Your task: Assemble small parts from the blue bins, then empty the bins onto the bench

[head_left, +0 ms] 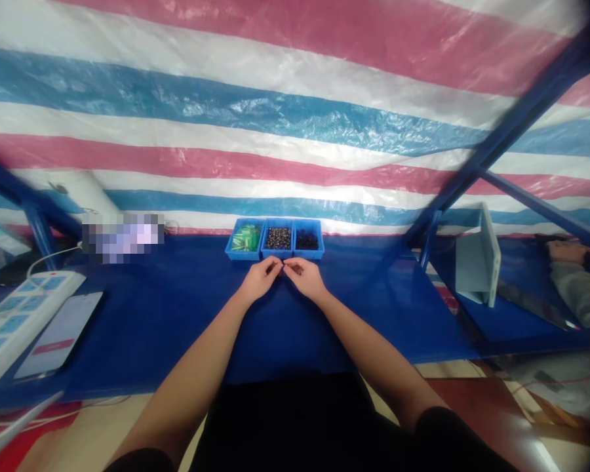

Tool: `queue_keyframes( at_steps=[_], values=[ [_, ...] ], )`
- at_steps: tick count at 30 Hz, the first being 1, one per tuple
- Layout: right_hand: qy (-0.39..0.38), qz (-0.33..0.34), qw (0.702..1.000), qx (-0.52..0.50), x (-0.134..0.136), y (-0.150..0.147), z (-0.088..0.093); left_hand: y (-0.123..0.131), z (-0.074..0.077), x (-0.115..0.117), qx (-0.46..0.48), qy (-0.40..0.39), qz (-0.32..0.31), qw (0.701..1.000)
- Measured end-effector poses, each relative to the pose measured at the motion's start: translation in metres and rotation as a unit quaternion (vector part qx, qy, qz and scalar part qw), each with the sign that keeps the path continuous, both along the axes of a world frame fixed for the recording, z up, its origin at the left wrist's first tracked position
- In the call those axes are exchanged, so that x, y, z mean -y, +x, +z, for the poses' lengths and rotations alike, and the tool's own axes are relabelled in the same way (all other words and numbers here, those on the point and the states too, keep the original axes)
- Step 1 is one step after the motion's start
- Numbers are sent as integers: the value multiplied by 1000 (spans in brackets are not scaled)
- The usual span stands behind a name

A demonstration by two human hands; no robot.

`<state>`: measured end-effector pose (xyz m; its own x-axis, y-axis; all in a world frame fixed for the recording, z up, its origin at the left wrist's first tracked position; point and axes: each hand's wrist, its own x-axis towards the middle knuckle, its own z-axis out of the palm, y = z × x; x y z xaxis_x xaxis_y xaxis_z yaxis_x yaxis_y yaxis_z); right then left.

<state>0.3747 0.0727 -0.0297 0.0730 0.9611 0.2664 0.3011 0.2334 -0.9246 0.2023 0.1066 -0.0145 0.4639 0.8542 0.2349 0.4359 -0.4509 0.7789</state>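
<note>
My left hand (262,278) and my right hand (305,276) meet fingertip to fingertip just in front of three small blue bins. Both are closed in a pinch, and whatever lies between the fingertips is too small to make out. Green and pale pieces (246,238) fill the left bin (229,248). In the middle bin (277,254) are many small metallic and dark parts (278,238). The right bin (309,254) contains small black parts (307,240).
On the blue table (177,328), a white power strip (61,283) and a phone (61,334) lie at left. A striped tarp (295,157) hangs behind. Blue frame bars (476,157) slant at right, beyond them a propped tablet (491,255) and another person's sleeve (577,288).
</note>
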Motion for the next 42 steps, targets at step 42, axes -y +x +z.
queue_keyframes(
  at_steps=[42],
  values=[
    [124, 173, 893, 396, 9, -18, 7, 1, -2, -1, 7, 5, 78, 997]
  ],
)
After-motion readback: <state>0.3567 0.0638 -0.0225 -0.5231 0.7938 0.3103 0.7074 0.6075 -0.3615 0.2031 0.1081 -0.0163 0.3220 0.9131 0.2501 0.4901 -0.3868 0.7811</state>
